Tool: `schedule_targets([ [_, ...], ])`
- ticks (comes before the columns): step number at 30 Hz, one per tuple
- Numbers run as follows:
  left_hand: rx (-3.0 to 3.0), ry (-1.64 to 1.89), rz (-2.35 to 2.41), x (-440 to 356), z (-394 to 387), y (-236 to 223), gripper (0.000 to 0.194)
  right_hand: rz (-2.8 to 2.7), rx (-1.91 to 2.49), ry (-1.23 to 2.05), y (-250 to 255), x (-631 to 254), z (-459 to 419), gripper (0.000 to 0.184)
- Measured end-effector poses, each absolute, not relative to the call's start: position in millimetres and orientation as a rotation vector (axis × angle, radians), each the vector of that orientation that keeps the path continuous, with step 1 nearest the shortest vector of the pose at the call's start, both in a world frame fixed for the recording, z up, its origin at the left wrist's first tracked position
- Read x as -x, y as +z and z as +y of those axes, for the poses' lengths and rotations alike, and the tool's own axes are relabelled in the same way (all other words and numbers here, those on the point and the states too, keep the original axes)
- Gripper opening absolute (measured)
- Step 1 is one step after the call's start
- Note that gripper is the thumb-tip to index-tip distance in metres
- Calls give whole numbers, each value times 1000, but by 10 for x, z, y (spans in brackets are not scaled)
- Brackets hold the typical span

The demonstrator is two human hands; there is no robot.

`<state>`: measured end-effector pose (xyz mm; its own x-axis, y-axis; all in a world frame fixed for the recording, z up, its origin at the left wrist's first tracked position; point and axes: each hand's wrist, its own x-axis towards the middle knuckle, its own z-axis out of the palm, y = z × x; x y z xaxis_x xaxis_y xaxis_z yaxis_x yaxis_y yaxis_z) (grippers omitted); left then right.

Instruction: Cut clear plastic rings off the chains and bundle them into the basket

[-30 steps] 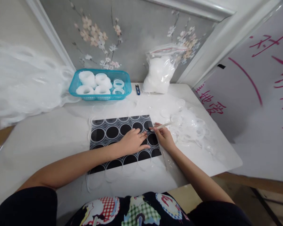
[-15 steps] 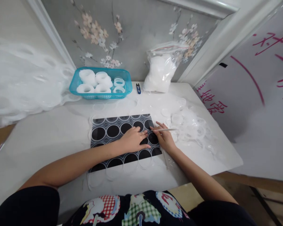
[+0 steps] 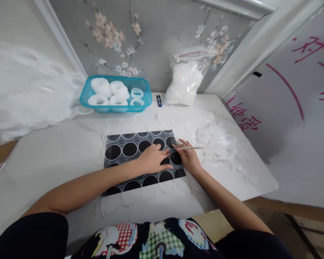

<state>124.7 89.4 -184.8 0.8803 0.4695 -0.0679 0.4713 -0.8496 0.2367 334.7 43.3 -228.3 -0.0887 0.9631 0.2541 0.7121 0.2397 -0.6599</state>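
Observation:
A clear film with rows of ring outlines (image 3: 112,152) lies over a black rectangular sheet (image 3: 129,149) on the white table. My left hand (image 3: 153,160) rests flat on the film with its fingers spread. Close to the sheet's right edge, my right hand (image 3: 188,158) grips a slim, pale pen-like tool (image 3: 192,148). The tool's tip points left toward my left fingertips; its exact kind is too small to make out. Part of the film extends past the near edge of the black sheet.
A blue basket (image 3: 116,109) with stacked white rings (image 3: 98,100) stands at the back. Beside it are blue thread snips (image 3: 159,101) and a zip bag of white material (image 3: 183,82). Loose cut film (image 3: 218,140) covers the right; a large pile of film (image 3: 29,93) fills the left.
The whole view has shifted very slightly. Both hands, the tool and the film keep nearly the same positions.

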Motion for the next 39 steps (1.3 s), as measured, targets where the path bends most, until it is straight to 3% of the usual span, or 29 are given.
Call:
schedule_targets([
  [10, -2813, 57, 671, -1262, 913, -1894, 65, -2216, 1450, 210, -2189, -3371, 489, 23],
  [15, -2794, 11, 669, -1204, 921, -1858, 68, -1463, 1694, -174, -1910, -3711, 1079, 32],
  [17, -2839, 29, 650, -1109, 864, -1865, 72, -1468, 1660, -119, -1871, -3696, 1100, 34],
  [21, -2926, 88, 774, -879, 686, -1929, 72, -1844, 1540, 291, -2007, -3265, 730, 30],
  [26, -2946, 95, 844, -763, 586, -1963, 72, -1826, 1427, 599, -2146, -2861, 474, 29],
  [29, -2929, 117, 832, -767, 584, -1954, 70, -1693, 1455, 603, -2068, -2927, 584, 29],
  [34, -2891, 110, 822, -772, 571, -1959, 65, -1465, 1583, 218, -1865, -3084, 740, 33],
  [39, -2862, 130, 831, -770, 574, -1971, 64, -1932, 1476, 475, -2013, -2896, 617, 28],
])
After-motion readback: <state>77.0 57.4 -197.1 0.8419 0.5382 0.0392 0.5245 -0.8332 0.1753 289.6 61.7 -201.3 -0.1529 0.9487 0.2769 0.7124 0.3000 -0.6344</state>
